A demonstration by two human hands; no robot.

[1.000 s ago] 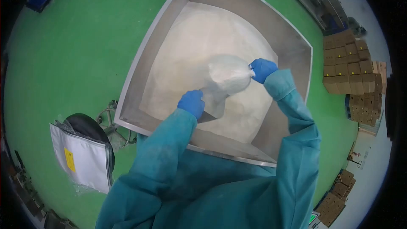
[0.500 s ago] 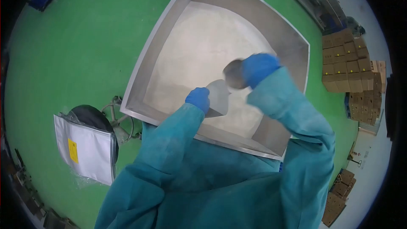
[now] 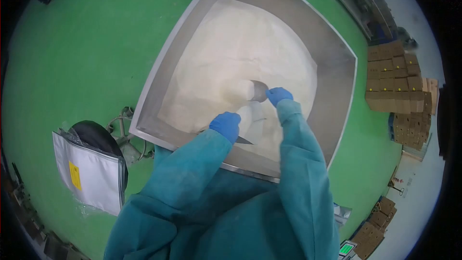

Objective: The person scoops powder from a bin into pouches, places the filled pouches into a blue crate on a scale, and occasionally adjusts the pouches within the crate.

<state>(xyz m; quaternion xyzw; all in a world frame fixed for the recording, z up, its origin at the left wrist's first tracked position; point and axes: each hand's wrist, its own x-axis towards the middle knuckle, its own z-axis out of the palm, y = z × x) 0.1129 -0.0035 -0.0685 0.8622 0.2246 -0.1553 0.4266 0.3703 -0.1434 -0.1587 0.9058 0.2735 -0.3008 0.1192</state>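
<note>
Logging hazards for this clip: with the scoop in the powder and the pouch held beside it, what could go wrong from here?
1. The right hand pushes the scoop into loose white powder; a heaped load could spill when lifted.
2. The left hand holds a small pouch low in the metal bin; its narrow mouth may miss some powder.
3. Both sleeves reach over the powder and could brush it.

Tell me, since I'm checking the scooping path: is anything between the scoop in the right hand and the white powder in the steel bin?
Nothing visible. The right hand holds the scoop already down in the white powder inside the steel bin; the left hand holds a bag beside it, not between.
</note>
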